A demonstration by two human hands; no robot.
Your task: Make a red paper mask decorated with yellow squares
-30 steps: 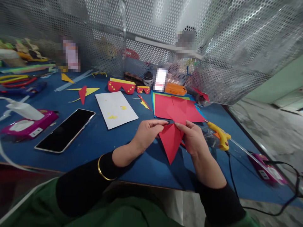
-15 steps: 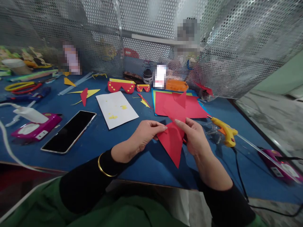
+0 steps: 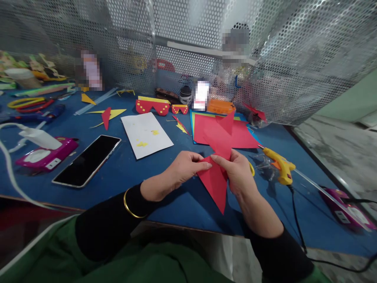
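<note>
A folded piece of red paper (image 3: 216,184) with pointed ends is held between both hands above the blue table's front part. My left hand (image 3: 185,167) pinches its left edge between thumb and fingers. On the other side my right hand (image 3: 237,169) grips the paper's right edge, its thumb lying on top near the fold. Behind the held paper lies a stack of red, yellow and blue sheets (image 3: 244,135). The undersides of the fingers are hidden by the paper.
A yellow glue gun (image 3: 279,165) with its cord lies at the right, near a purple power strip (image 3: 338,200). Left of centre are a white sheet (image 3: 141,135) and a black phone (image 3: 88,161). Red paper masks (image 3: 152,106) stand at the back. Another purple strip (image 3: 63,147) lies far left.
Both hands have shifted slightly on the red paper, and their thumbs are closer together over the fold. Part of a yellow handle now shows beside my right hand.
</note>
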